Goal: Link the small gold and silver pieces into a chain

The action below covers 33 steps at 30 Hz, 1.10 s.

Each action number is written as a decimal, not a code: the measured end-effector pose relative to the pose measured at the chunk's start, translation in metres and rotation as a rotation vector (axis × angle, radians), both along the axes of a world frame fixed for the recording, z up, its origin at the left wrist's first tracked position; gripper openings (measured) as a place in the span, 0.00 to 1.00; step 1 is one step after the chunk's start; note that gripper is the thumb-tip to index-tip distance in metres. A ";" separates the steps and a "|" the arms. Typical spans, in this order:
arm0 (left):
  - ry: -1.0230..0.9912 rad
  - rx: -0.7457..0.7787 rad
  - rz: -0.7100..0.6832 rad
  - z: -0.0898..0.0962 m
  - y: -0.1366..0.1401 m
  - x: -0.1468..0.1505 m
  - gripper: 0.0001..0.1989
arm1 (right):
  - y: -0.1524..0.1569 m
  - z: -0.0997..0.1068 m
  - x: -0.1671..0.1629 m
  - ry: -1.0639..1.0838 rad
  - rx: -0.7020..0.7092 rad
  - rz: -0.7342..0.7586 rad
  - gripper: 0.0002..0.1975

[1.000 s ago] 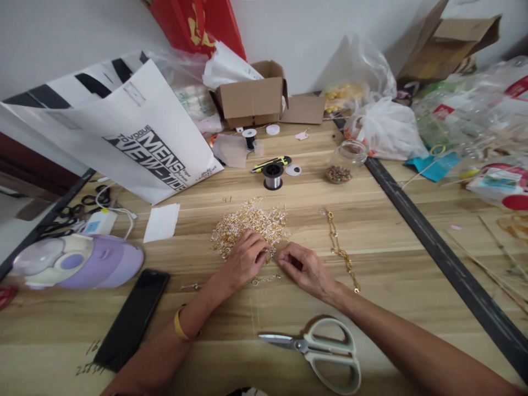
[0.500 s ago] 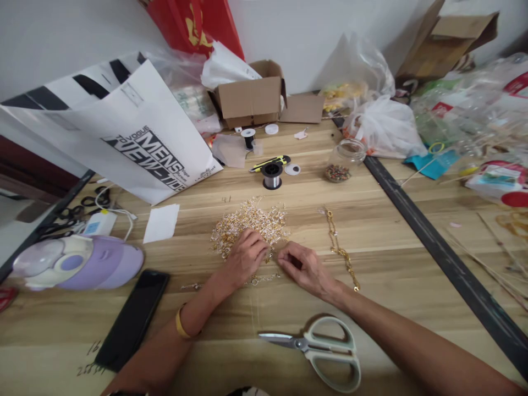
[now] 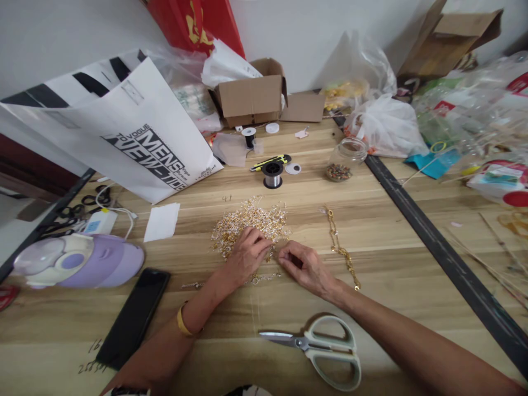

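Note:
A loose heap of small gold and silver jewellery pieces (image 3: 235, 223) lies mid-table. My left hand (image 3: 247, 250) rests at its right front edge, thumb and fingers pinched together; whatever is between them is too small to make out. Just to the right, my right hand (image 3: 303, 264) has its thumb and forefinger closed in a pinch, and what it grips cannot be seen clearly. A thin silver chain (image 3: 264, 279) runs on the wood below and partly behind my left wrist. A gold chain (image 3: 340, 250) lies to the right of my right hand.
Scissors (image 3: 317, 346) lie between my forearms. A black phone (image 3: 134, 316) and purple bottle (image 3: 94, 261) are at left. Behind the heap stand a wire spool (image 3: 273, 175), a cutter knife (image 3: 270, 161) and a bead jar (image 3: 344, 159). A white paper bag (image 3: 152, 132) stands back left.
My left hand's fingers have shifted slightly, the forefinger reaching a little further right. My right hand stays nearly in place, still pinched.

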<state>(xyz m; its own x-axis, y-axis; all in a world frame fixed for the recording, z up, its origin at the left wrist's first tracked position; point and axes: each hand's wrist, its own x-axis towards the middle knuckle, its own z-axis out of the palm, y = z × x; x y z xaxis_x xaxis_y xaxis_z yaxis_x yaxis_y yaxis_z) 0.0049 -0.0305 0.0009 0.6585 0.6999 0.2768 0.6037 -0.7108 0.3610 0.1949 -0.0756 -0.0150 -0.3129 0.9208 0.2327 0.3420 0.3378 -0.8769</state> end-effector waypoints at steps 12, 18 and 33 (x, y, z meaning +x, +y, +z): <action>-0.021 0.008 0.005 0.000 0.001 0.001 0.07 | 0.000 0.001 0.000 0.002 -0.010 0.005 0.04; 0.013 -0.017 -0.036 0.002 0.001 0.003 0.07 | 0.000 -0.001 0.000 -0.002 0.006 0.002 0.04; -0.168 -0.044 0.008 -0.009 0.007 -0.005 0.06 | 0.000 -0.001 0.001 0.003 0.002 0.002 0.05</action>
